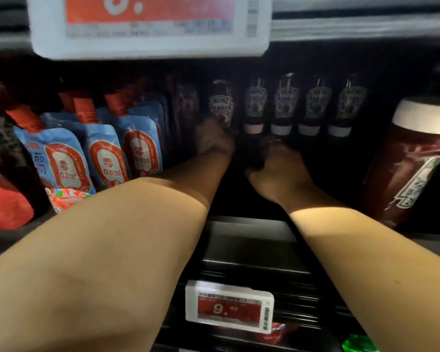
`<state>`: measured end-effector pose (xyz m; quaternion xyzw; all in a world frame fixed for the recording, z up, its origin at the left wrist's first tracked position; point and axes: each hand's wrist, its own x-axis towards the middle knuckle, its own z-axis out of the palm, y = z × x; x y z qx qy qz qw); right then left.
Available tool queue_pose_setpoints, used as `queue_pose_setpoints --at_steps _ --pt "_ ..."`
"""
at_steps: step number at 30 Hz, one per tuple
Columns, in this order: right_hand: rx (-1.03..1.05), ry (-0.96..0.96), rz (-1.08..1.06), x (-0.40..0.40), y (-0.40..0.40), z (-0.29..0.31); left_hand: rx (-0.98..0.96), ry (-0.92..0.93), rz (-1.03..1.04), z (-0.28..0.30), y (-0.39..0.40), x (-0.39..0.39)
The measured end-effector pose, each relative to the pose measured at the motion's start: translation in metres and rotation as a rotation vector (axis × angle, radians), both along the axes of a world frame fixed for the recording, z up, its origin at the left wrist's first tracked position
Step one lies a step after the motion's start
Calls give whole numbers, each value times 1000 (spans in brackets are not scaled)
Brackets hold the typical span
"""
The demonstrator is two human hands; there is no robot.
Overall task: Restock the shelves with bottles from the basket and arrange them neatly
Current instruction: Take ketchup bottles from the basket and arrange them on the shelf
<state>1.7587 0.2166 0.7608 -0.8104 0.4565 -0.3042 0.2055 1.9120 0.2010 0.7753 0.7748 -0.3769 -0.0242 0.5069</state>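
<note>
Left hand (214,138) grasps the leftmost ketchup bottle (221,102); at its 4 o'clock, right hand (280,168) clutches something dark, unidentifiable.

Both arms reach deep into a dark shelf (252,224). The left hand (214,138) grips the base of a Heinz ketchup bottle (221,104) at the back — four more (285,105) stand in a row to its right. The right hand (280,168) is curled in shadow before them; what it holds is unclear. Blue sauce pouches (102,153) stand left.
</note>
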Motion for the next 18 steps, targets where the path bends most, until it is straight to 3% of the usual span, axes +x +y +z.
queue_pose_setpoints --at_steps 12,18 --pt "-3 -96 19 0 -2 0 88 -83 101 -3 16 -8" --pt "25 -48 17 -12 18 9 107 -144 -18 -2 61 -30"
